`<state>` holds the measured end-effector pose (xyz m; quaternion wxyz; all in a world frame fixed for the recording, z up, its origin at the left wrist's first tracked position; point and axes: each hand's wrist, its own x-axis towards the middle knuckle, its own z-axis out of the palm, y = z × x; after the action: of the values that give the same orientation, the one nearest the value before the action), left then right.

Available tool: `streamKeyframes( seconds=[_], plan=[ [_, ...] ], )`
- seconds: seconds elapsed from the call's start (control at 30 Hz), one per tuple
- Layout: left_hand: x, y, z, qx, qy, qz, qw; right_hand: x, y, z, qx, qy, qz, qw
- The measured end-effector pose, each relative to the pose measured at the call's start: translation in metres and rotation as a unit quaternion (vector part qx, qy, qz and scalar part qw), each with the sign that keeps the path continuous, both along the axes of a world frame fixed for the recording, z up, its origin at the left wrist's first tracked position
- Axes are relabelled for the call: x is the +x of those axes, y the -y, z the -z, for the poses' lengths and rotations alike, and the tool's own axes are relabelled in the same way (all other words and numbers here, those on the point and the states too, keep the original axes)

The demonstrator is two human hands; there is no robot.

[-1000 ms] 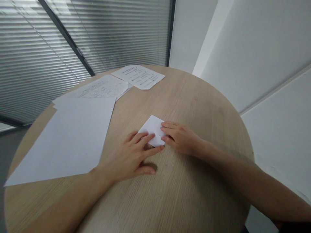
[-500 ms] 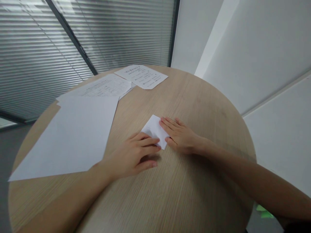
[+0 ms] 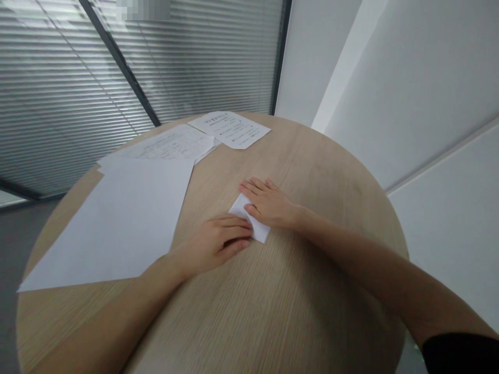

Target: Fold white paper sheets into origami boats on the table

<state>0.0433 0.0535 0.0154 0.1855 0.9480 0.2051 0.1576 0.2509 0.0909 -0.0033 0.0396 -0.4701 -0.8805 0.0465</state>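
Observation:
A small folded piece of white paper (image 3: 258, 228) lies flat on the wooden table (image 3: 249, 322), between my two hands. My left hand (image 3: 222, 241) rests with its fingertips on the paper's near left edge, fingers stretched out. Across the paper's far part lies my right hand (image 3: 268, 202), flat, with its fingers reaching past the far corner and its thumb on the paper. Part of the paper is hidden under both hands.
A large blank white sheet (image 3: 120, 223) covers the table's left side, beside my left forearm. Behind it lie printed sheets (image 3: 167, 143) and another printed page (image 3: 232, 129) near the far edge. Window blinds (image 3: 218, 57) and a white wall (image 3: 421, 78) stand beyond the table.
My right hand has slid up and left over the paper, from its right edge to its far part. My left hand has shifted slightly, its fingers now closer together.

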Motion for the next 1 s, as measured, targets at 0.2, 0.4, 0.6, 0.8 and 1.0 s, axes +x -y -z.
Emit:
streamKeyframes(
  seconds=[0.2, 0.4, 0.6, 0.8, 1.0],
  plan=[
    [0.000, -0.010, 0.011, 0.117, -0.039, -0.137, 0.983, -0.001, 0.003, 0.006, 0.018, -0.003, -0.018, 1.000],
    [0.001, -0.004, 0.000, 0.125, -0.102, -0.120, 0.980, 0.013, 0.015, 0.006, 0.019, 0.001, -0.049, 0.999],
    [0.004, -0.003, -0.004, 0.131, -0.124, -0.105, 0.978, 0.033, 0.047, -0.004, -0.008, 0.019, -0.071, 0.997],
    [0.006, -0.001, 0.008, 0.147, -0.120, -0.118, 0.975, 0.041, 0.058, -0.007, -0.026, 0.005, -0.069, 0.997],
    [0.006, -0.004, 0.019, 0.112, -0.155, -0.100, 0.976, 0.041, 0.054, -0.004, -0.021, -0.024, -0.090, 0.995]
  ],
)
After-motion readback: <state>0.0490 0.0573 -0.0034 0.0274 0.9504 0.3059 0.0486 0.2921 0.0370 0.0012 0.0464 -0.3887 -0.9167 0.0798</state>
